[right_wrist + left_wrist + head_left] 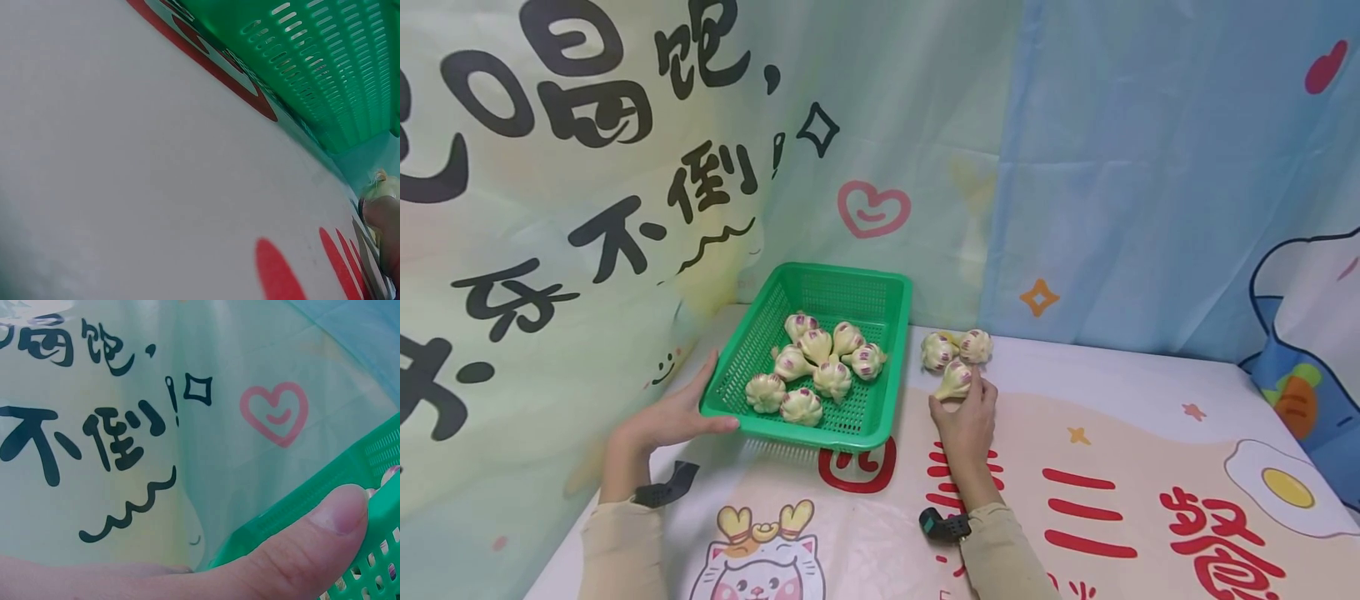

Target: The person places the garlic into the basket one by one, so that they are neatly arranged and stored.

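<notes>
A green plastic basket (pixel 891 400) holds several garlic bulbs (pixel 832 379), whitish with purple streaks. My left hand (pixel 673 415) holds its near-left corner, the thumb (pixel 337 519) at the rim; the other fingers are mostly hidden behind the side wall. To the right of the basket, my right hand (pixel 967 421) has thumb and fingers about a garlic bulb (pixel 955 379) on the table. Two more bulbs lie just behind it, one on the left (pixel 938 351) and one on the right (pixel 976 346). In the right wrist view the held bulb (pixel 384 187) shows only partly at the edge.
A printed cloth with red characters, a cat and a fried egg (pixel 1288 490) covers the table (pixel 1090 533). Printed curtains (pixel 1120 167) hang behind and at the left, close to the basket and the loose bulbs.
</notes>
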Tool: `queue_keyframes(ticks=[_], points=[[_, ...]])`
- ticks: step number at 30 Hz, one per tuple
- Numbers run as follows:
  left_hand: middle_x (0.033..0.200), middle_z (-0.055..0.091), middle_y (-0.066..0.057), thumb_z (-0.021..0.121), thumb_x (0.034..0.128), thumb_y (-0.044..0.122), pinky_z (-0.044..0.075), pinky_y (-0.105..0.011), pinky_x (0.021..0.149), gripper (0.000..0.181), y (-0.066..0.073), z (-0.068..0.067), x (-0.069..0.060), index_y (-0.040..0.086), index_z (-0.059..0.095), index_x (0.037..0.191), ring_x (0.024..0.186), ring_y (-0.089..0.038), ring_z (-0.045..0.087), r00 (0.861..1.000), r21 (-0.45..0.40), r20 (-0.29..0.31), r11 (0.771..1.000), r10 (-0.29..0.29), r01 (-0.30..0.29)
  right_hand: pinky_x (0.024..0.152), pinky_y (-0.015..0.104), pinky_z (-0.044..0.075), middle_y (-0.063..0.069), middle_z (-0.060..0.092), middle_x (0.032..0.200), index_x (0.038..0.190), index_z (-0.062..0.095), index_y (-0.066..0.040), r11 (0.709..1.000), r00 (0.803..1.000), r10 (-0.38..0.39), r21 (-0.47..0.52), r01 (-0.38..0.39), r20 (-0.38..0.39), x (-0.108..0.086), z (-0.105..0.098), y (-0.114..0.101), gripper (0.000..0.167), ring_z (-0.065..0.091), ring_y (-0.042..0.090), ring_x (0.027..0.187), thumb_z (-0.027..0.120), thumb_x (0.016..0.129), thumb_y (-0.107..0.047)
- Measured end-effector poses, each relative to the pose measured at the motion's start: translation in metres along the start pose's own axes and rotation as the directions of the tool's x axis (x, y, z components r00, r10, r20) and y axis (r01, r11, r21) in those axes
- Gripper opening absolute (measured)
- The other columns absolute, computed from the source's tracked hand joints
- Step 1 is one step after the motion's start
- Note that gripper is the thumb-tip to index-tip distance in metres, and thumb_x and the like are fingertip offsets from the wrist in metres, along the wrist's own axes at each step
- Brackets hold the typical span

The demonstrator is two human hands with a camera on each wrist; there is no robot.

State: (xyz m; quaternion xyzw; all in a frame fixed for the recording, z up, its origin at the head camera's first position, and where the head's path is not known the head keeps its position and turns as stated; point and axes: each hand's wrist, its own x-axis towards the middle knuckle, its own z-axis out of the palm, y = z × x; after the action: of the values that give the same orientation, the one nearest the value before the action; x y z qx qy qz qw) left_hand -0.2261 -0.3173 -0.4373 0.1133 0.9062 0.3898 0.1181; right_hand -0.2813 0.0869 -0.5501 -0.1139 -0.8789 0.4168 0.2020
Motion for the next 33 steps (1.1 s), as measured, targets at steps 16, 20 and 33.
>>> queue_keyframes(ticks=[16, 20, 33], points=[[0.157, -0.015, -0.023, 0.073, 0.0814, 0.035, 0.013, -0.064, 0.109, 0.118, 0.0003, -0.001, 0.0006, 0.012, -0.021, 0.15, 0.143, -0.046, -0.001, 1.0, -0.012, -0.001, 1.0, 0.02, -0.02, 0.102, 0.05, 0.041, 0.015, 0.039, 0.137, 0.149, 0.029, -0.011, 0.999, 0.999, 0.038, 0.009, -0.038, 0.02, 0.0008, -0.0047, -0.0023, 0.087, 0.045, 0.033, 0.126, 0.075, 0.079, -0.037], [0.157, -0.015, -0.023, 0.073, 0.0811, 0.035, 0.013, -0.064, 0.109, 0.118, 0.0013, -0.0008, 0.0007, 0.012, -0.02, 0.15, 0.143, -0.046, 0.0, 1.0, -0.014, 0.0, 1.0, 0.022, -0.022, 0.102, 0.05, 0.041, 0.015, 0.039, 0.136, 0.149, 0.029, -0.011, 0.999, 0.999, 0.04, 0.015, -0.04, 0.013, 0.0006, -0.0048, -0.0012, 0.088, 0.045, 0.033, 0.125, 0.075, 0.079, -0.037], [0.157, -0.013, -0.024, 0.074, 0.0802, 0.032, 0.016, -0.065, 0.108, 0.119, 0.0067, -0.0011, -0.0037, 0.011, -0.019, 0.15, 0.142, -0.049, 0.003, 1.0, -0.015, 0.0, 1.0, 0.028, -0.028, 0.101, 0.051, 0.041, 0.016, 0.04, 0.135, 0.149, 0.029, -0.01, 0.999, 0.999, 0.044, 0.028, -0.043, -0.01, 0.0004, -0.0063, -0.0019, 0.089, 0.045, 0.034, 0.124, 0.076, 0.077, -0.036]])
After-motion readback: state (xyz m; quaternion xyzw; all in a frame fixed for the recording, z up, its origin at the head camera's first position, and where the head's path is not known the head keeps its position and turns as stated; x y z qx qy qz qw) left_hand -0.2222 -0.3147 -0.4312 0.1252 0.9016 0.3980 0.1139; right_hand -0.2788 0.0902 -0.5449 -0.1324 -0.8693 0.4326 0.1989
